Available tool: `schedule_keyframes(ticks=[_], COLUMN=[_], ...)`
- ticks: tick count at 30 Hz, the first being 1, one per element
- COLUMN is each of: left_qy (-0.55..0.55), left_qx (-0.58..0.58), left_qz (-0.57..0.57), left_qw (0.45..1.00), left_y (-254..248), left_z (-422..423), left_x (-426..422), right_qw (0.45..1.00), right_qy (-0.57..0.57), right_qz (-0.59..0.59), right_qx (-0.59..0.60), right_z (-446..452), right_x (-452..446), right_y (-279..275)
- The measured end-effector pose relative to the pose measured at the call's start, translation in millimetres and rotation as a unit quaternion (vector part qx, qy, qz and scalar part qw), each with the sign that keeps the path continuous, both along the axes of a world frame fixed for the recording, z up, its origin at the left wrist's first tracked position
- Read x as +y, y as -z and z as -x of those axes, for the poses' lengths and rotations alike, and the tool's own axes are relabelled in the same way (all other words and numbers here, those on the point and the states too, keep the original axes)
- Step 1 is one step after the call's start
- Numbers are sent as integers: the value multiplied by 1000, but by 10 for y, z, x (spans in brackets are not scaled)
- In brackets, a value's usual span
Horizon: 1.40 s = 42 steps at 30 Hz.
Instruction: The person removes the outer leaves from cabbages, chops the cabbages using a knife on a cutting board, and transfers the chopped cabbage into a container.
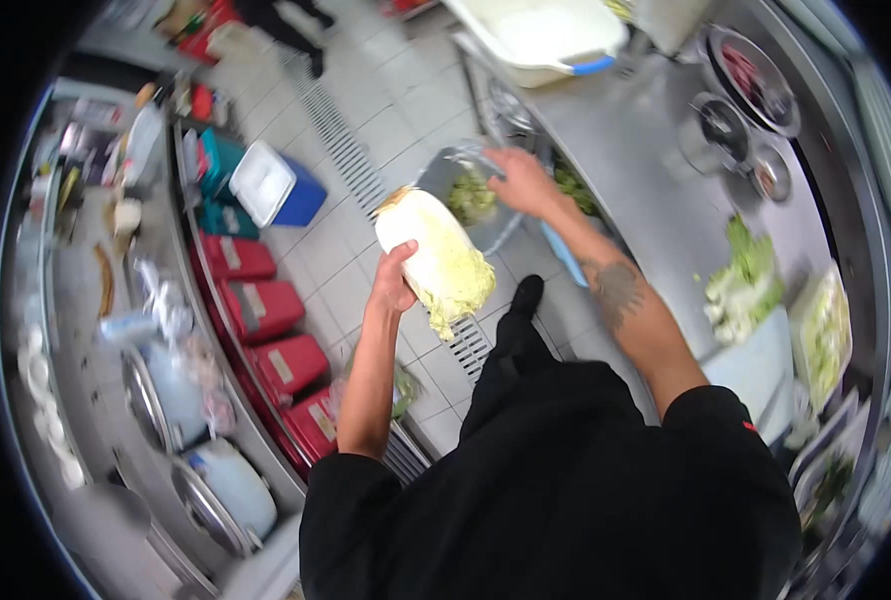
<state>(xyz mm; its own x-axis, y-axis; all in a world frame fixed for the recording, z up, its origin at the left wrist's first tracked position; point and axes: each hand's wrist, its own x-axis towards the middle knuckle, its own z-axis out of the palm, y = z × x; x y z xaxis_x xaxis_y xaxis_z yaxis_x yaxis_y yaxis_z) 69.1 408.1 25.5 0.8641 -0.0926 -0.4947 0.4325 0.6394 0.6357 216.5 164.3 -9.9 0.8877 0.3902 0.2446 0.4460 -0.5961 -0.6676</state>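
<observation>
A pale napa cabbage (434, 257) is gripped in my left hand (396, 277), its browned root end up and its yellow-green leafy end down. My right hand (522, 182) is at the rim of a grey bin (506, 222) lined with a clear bag, its fingers closed; blur hides what they hold, if anything. Green leaf scraps (473, 197) lie inside the bin.
On the right, a steel counter (626, 160) bears a white tub (541, 35), metal bowls (756, 80) and loose green leaves (741, 280). Red bins (266, 308) and a blue box (301, 192) stand on the left. Another person's legs (286, 25) show at the top.
</observation>
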Motion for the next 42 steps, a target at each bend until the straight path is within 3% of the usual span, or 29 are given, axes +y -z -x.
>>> schedule_keyframes(ticks=[2,4,7,10,13,14,16,19,22,25,29,31,32,34,37,38,41,42], left_qy=[42,112,254,362,427,438,446,410,382,410,402,364,405,413,488,499,502,497], left_qx=[-16,-61,-40,1,49,68,100,145,91,0,-74,-123,-342,-700,-782,-763,-722,-723], left_qz=[-45,-32,2,64,105,106,179,213,168,65,-254,-419,-456,-438,-337,-352,-389,-396], left_qw=[998,991,966,930,897,890,871,875,904,910,876,823,715,384,189,210,274,270], left_y=[19,-1,-232,-276,-252,-263,-48,168,469,443,231,197,-16,-407,-338,-209,129,133], left_z=[-110,-199,-162,84,789,1058,1446,1910,2121,2169,2052,1941,1941,1965,1967,1938,1952,1983], left_x=[-357,-943,-2150,-3286,-4480,-4827,-5320,-5860,-6052,-5848,-5427,-5305,-5395,-5602,-6021,-6138,-6373,-6409], right_qw=[997,986,943,846,707,669,591,614,682,720,719,709,702,689,670,661,717,729], right_qy=[58,146,321,530,693,725,779,740,665,654,663,664,664,664,643,635,625,615], right_qz=[-29,-67,-91,-41,118,159,166,170,166,117,23,-50,-84,-129,-192,-215,-89,-50], right_qx=[43,32,11,-46,-74,-43,127,216,253,199,207,232,243,261,317,338,296,298], right_z=[548,1162,2185,3363,4682,5120,5595,5913,6016,6107,6122,6165,6183,6209,6188,6173,6140,6124], right_x=[-428,-1058,-2231,-3372,-4365,-4655,-4850,-5007,-5098,-5180,-5155,-5072,-5022,-4895,-4698,-4642,-4389,-4308], right_y=[-346,-532,-675,-670,-447,-317,-406,-282,-85,49,-87,-225,-289,-398,-598,-649,-586,-634])
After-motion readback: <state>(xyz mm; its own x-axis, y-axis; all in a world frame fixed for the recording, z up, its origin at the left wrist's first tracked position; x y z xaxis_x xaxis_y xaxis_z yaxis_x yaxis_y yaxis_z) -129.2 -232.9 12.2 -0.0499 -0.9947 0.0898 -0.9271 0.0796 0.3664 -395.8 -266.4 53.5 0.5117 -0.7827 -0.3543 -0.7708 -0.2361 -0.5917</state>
